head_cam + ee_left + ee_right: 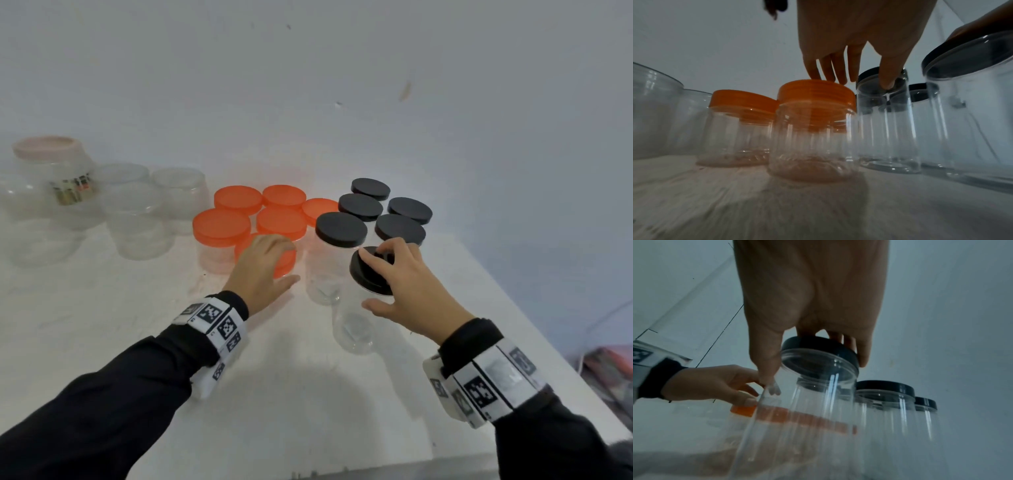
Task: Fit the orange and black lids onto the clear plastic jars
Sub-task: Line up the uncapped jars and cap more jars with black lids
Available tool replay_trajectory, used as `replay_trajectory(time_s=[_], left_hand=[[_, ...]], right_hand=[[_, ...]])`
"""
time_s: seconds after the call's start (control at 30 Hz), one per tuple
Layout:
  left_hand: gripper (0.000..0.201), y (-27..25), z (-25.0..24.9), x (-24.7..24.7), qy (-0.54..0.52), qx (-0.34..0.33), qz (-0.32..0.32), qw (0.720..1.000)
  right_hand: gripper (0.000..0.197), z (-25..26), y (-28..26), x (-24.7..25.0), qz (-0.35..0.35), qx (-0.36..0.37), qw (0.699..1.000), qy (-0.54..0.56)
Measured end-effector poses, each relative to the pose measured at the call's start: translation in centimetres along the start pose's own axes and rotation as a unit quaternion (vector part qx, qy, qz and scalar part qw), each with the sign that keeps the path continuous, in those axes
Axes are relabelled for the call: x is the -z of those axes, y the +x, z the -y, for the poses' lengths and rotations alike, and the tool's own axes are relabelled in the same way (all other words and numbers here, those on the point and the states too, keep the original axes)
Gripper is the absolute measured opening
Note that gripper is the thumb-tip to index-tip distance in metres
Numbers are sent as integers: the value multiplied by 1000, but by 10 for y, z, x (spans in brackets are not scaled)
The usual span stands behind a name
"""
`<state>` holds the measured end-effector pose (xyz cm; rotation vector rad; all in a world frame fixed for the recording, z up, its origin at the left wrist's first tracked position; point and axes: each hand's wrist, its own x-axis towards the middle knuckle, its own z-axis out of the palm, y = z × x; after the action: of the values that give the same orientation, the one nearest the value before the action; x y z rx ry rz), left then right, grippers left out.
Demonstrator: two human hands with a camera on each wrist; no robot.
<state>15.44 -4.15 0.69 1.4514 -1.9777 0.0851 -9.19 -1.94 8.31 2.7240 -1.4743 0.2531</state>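
White table (308,394) against pale wall (308,85), left grip (262,265) released on orange lid (286,263); right grip (407,281) grasping black lid (368,274)

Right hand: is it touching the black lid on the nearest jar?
Touching. In the right wrist view the right hand has its fingers and thumb wrapped round the black lid rim.

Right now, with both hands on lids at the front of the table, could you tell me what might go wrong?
1. The tall jar under the right hand looks tilted, and its black lid looks askew, so it may seat crooked or tip.
2. That jar stands close to the black-lidded jar beside it; a twist could knock the neighbour.
3. The left hand only rests fingers on the orange lid, so that lid may be left loose.
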Motion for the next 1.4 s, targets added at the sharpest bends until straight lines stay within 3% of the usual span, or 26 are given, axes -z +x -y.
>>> replay_trajectory(time_s=[0.2,0.33,0.67,0.9,1.03,1.13,1.27,1.4], left_hand=[[63,9,12,-6,104,95,82,987],[61,8,10,-7,146,112,139,973],[58,8,7,-3,148,115,148,971],[53,4,14,12,58,122,110,985],[73,-20,28,39,11,109,71,991],[76,-51,45,67,12,138,87,987],[48,-101,80,111,7,218,105,970],[34,-152,135,167,41,288,99,952]], right_hand=[[68,-14,-5,-22,-105,30,994,-16],[70,-19,-2,-35,-147,52,987,-44],[71,-20,10,-40,-144,36,988,-47],[77,-5,13,-37,-144,15,986,-80],[70,23,24,-31,-150,69,985,-54],[59,59,41,-30,-132,133,982,-9],[40,121,72,-40,-74,215,973,25],[44,193,113,-51,-5,279,959,56]])
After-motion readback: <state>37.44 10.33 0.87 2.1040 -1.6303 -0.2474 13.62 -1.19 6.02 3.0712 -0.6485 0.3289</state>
